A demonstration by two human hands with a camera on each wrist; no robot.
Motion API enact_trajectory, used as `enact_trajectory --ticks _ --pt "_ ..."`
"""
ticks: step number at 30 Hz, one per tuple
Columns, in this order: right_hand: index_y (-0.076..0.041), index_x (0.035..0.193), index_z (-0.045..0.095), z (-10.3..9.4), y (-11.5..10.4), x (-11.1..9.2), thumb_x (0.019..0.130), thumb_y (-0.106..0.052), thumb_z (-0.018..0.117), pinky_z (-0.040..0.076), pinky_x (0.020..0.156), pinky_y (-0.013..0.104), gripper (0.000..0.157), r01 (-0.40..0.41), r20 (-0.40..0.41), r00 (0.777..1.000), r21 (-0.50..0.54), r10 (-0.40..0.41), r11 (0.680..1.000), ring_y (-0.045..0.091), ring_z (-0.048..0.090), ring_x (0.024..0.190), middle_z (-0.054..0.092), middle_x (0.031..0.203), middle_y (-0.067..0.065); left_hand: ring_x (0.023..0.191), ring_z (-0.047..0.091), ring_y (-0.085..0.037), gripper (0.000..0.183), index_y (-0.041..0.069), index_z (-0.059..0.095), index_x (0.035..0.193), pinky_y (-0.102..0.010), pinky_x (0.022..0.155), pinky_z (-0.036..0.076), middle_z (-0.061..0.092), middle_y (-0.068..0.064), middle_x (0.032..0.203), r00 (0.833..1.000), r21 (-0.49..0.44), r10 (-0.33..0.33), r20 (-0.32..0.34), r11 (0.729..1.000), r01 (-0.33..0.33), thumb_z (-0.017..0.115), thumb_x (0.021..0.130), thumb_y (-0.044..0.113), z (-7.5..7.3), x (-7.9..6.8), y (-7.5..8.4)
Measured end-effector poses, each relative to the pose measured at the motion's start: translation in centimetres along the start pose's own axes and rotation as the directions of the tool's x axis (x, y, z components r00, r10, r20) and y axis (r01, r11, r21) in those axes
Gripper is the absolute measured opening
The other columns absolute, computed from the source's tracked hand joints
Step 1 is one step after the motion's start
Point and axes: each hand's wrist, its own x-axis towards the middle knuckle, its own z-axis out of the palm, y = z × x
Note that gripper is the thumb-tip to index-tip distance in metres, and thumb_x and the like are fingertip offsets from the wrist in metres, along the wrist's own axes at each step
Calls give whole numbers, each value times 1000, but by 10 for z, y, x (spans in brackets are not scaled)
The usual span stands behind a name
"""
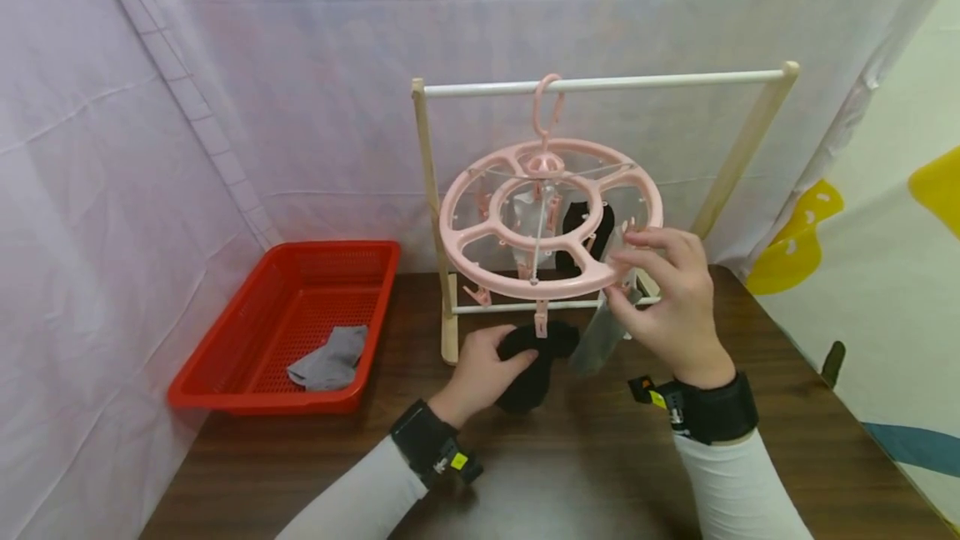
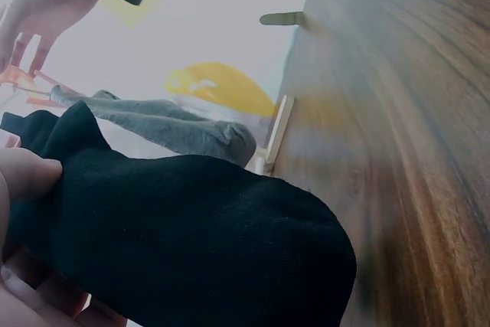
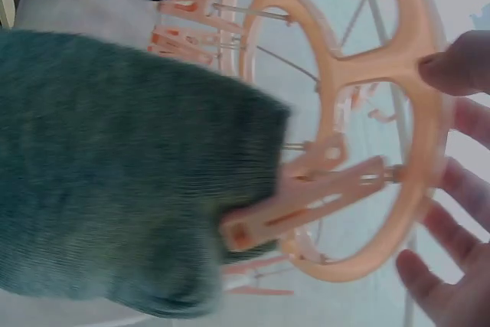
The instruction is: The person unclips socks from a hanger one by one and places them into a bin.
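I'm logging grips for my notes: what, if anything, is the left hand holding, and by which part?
The left hand holds a black sock, gripped near its upper end.

Tabletop (image 1: 577, 473), dark brown, wood-grained.
Standing directly on it: one red perforated basket (image 1: 277, 402), left side; one rack (image 1: 450, 323), pale uprights, white crossbars, toward the back, right of the basket.

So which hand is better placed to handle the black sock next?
Probably the left hand: it grips the black sock near a pink clip, while the right hand is at the hanger's rim.
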Motion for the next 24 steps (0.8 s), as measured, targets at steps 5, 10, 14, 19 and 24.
enact_trajectory --ticks 5,10,14,19,24 --pt "-13 100 75 -6 4 -2 69 -20 79 35 94 47 32 -28 161 986 -54 36 998 35 50 110 65 113 12 71 63 -8 15 19 73 91 -29 68 51 71 7 80 1000 7 -19 18 1000 19 76 81 29 1 0 -4" --pt "-14 100 75 -8 1 0 66 -20 83 37 92 51 36 -32 240 969 -81 51 996 35 49 109 65 112 11 73 63 -8 15 20 73 92 -30 70 52 71 8 81 999 14 -42 26 999 41 76 81 30 3 0 -7" --pt "-14 99 75 -11 -5 3 65 -18 83 37 92 51 36 -20 237 971 -77 38 997 35 49 109 65 112 11 73 63 -8 15 20 73 92 -29 70 51 71 8 81 998 21 -56 30 998 55 75 81 30 4 0 -12" --pt "-11 96 74 -16 -16 5 67 -20 80 41 87 40 31 -45 220 974 -71 59 996 28 55 98 67 100 6 73 63 -7 17 19 72 93 -29 70 51 71 8 82 997 49 -63 36 997 61 75 82 30 7 1 -18" --pt "-21 86 71 -21 -23 4 70 -16 82 45 69 21 20 -111 357 929 12 99 994 8 57 77 67 86 -10 76 64 -8 19 16 72 95 -29 71 51 72 5 84 997 83 -61 48 995 57 74 83 30 8 1 -21"
